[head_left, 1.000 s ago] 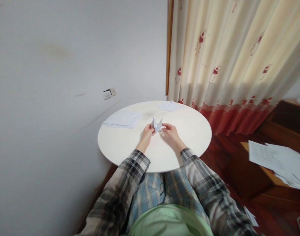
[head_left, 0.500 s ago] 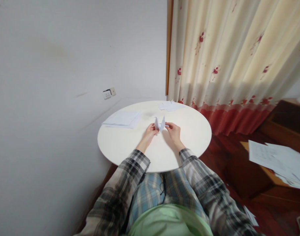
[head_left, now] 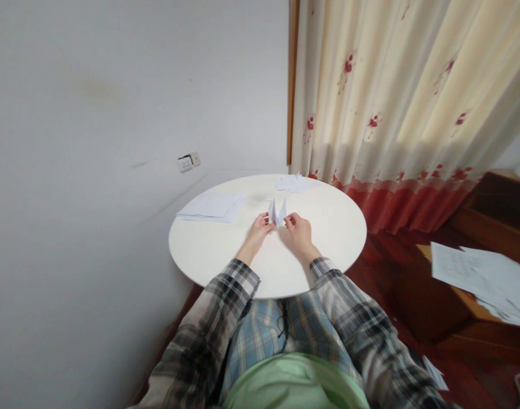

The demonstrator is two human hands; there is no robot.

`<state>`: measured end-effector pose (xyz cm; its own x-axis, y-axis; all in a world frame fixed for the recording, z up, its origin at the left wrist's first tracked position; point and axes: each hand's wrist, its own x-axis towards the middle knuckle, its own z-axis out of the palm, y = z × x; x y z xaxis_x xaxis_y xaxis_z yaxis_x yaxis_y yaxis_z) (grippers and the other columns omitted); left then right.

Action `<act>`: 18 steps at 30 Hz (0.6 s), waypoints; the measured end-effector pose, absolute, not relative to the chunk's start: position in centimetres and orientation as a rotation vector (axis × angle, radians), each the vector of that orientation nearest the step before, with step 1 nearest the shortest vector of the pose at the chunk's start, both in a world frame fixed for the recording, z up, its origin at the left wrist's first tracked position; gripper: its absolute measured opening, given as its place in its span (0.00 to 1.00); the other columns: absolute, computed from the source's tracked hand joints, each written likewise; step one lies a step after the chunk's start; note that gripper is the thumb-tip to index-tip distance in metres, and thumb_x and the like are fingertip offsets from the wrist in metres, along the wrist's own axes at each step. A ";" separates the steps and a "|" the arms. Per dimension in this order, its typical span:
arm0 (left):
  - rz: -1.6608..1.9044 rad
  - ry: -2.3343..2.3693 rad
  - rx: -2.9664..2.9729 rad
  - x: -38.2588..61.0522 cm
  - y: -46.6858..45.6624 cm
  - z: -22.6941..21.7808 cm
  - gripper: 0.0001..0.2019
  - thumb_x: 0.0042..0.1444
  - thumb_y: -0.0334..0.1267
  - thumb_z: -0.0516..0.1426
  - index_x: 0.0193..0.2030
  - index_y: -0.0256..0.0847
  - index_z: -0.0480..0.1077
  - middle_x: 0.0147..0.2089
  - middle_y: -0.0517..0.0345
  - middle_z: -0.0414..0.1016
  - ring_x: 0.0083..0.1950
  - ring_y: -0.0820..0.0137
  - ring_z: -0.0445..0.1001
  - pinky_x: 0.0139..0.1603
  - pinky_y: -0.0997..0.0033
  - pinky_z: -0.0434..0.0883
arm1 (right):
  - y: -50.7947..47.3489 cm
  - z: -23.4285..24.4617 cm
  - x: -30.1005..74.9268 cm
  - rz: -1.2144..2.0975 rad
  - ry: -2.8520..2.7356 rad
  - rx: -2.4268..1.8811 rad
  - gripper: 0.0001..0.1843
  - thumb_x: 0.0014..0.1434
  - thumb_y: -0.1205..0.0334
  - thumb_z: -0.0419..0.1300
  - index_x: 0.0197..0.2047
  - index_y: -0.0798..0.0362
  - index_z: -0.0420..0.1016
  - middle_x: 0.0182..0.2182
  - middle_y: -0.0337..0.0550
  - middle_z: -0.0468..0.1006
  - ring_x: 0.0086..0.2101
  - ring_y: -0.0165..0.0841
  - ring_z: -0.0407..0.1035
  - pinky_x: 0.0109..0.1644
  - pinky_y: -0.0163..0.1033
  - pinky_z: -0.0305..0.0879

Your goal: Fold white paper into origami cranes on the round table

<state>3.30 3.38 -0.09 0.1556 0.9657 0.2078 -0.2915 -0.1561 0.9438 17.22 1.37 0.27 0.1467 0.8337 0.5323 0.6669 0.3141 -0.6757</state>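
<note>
A small white folded-paper crane (head_left: 278, 213) is held between my hands, just above the round white table (head_left: 277, 267). Two pointed paper flaps stand up from it, side by side, and a thin point shows behind the left one. My left hand (head_left: 260, 228) pinches its left lower edge between thumb and fingers. On the other side, my right hand (head_left: 298, 228) has thumb and fingertips closed at the right edge of the paper. The fingertips partly hide the lower folds.
A stack of white paper (head_left: 211, 206) lies at the table's left. More paper pieces (head_left: 296, 182) lie at its far edge. A wall with a socket (head_left: 185, 165) borders the left; a curtain (head_left: 396, 113) hangs behind. Papers (head_left: 483, 278) cover a wooden cabinet (head_left: 430, 312) at right.
My right hand has shifted slightly left, its fingertips now nearer the paper's middle. The upright flaps look straighter and turned a little. My left hand stays nearly where it was.
</note>
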 end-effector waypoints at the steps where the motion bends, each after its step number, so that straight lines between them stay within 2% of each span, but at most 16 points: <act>1: 1.331 0.782 1.216 3.3 3.5 -0.2 0.21 0.39 0.28 0.58 0.43 0.39 0.62 0.36 0.59 0.70 0.34 0.74 0.69 0.35 0.75 0.63 | 1.4 0.2 17.2 0.217 -1.580 -1.425 0.10 0.56 0.58 0.50 0.32 0.52 0.71 0.24 0.41 0.75 0.26 0.30 0.67 0.31 0.32 0.55; 8: 1.365 0.811 1.293 3.3 4.0 -0.7 0.19 0.39 0.27 0.55 0.41 0.38 0.63 0.35 0.58 0.71 0.33 0.74 0.69 0.34 0.74 0.63 | 2.0 -0.3 16.9 0.369 -1.552 -1.389 0.09 0.53 0.60 0.50 0.26 0.52 0.67 0.18 0.37 0.70 0.22 0.28 0.62 0.27 0.31 0.52; 18: 1.377 0.857 1.377 3.3 3.6 -0.2 0.16 0.39 0.29 0.53 0.39 0.38 0.65 0.36 0.58 0.70 0.31 0.75 0.66 0.30 0.76 0.60 | 2.3 -0.2 16.9 0.565 -1.412 -1.337 0.07 0.48 0.62 0.49 0.22 0.52 0.64 0.16 0.35 0.66 0.22 0.28 0.61 0.27 0.32 0.54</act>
